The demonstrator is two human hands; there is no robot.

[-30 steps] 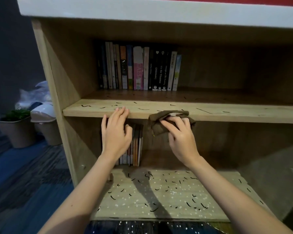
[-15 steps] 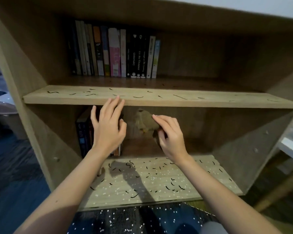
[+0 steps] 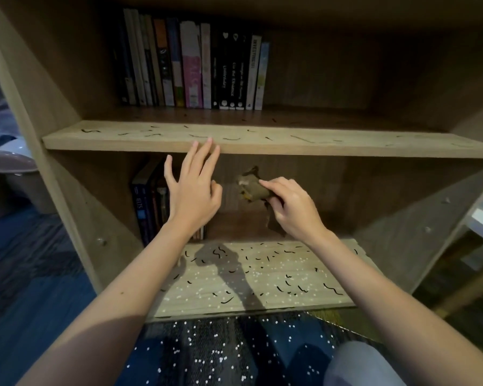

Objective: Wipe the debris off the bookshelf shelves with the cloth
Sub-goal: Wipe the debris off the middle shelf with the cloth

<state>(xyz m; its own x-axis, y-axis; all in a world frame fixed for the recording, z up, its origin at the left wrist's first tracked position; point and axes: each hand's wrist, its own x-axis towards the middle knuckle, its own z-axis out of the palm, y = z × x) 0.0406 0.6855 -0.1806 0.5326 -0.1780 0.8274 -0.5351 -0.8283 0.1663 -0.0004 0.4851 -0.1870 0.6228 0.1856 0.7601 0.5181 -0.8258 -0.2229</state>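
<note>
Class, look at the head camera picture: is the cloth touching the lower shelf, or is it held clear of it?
Apart. The head view shows the cloth pinched in the right hand, in the air above the lower shelf.

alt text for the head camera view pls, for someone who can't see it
A person's right hand holds a bunched brown cloth in the lower bay of a wooden bookshelf, while the open left hand reaches toward the edge of the upper shelf. Dark slivers litter both shelves; the lower shelf also has white specks. Books stand on the upper shelf.
</note>
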